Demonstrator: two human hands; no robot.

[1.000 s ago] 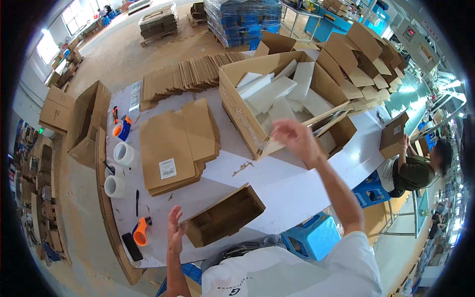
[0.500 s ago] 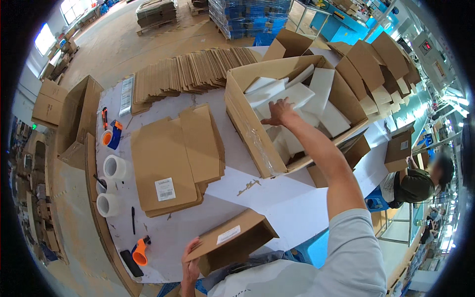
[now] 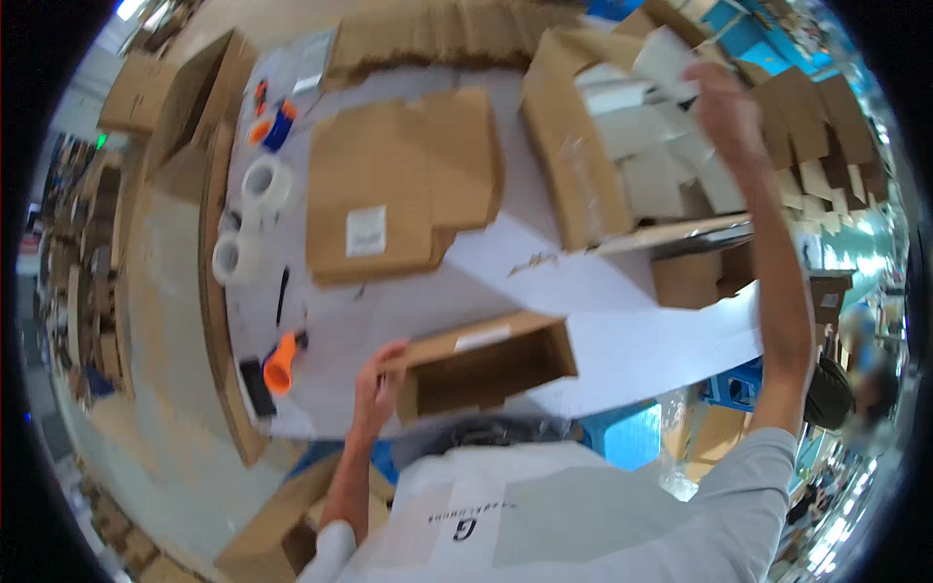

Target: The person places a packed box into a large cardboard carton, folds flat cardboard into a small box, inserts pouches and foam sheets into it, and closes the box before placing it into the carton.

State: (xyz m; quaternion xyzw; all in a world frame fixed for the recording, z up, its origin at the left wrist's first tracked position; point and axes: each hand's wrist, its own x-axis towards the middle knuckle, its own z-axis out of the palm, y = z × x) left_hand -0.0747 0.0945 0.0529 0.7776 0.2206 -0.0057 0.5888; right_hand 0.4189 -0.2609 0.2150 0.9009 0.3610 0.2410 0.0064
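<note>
At the near edge of the table, my left hand grips the left end of a small open cardboard box. The box has a white label, its opening is toward me and its inside looks bare. My right arm stretches over a large carton holding several white foam pieces. Blurred by motion, my right hand pinches a white foam block by its right side, above the carton's far part.
Left of the carton lie stacked flat cardboard blanks, with a row of folded cardboard behind. Clear tape rolls, an orange tape dispenser and a black pen line the left side. Open boxes stand at far right.
My right hand has moved right and away from me, now with a foam block. The small box in my left hand has turned its opening toward me. The whole view has shifted.
</note>
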